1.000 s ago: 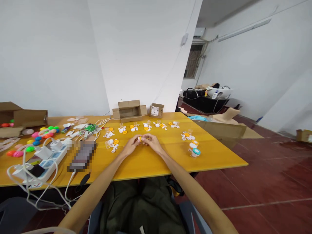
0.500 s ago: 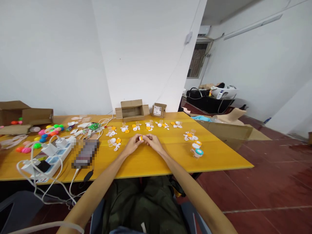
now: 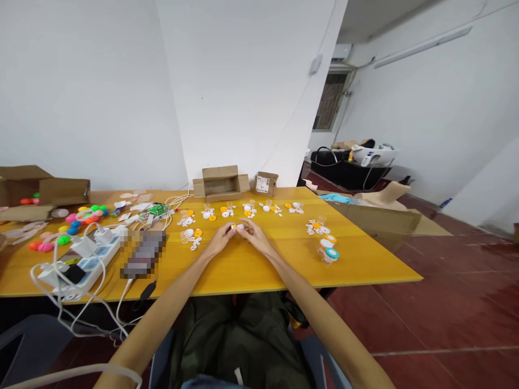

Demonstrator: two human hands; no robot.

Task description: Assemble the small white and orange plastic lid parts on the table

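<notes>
Over the middle of the table, my left hand (image 3: 221, 239) and my right hand (image 3: 256, 237) meet with their fingertips closed around a small white and orange plastic piece (image 3: 238, 227). The fingers cover much of it, so its exact shape is hard to make out. Left of my left hand lies a group with a clear cup (image 3: 185, 236), an orange ring (image 3: 198, 233) and small white perforated discs (image 3: 193, 243). Similar groups of parts sit in a row beyond both hands, including an orange ring (image 3: 212, 218). To the right stands a clear jar with a teal-rimmed lid (image 3: 332, 253).
A power strip (image 3: 95, 265) with plugs and white cables and a phone (image 3: 144, 254) lie on the left. Colourful balls (image 3: 73, 230) are beside an open carton (image 3: 65, 190). Two cardboard boxes, one open box (image 3: 221, 186) and one smaller box (image 3: 265, 184), stand against the wall.
The piece between my fingers has turned, showing more white and less orange. My right fingers have shifted slightly and spread a little. The rest of the table looks the same.
</notes>
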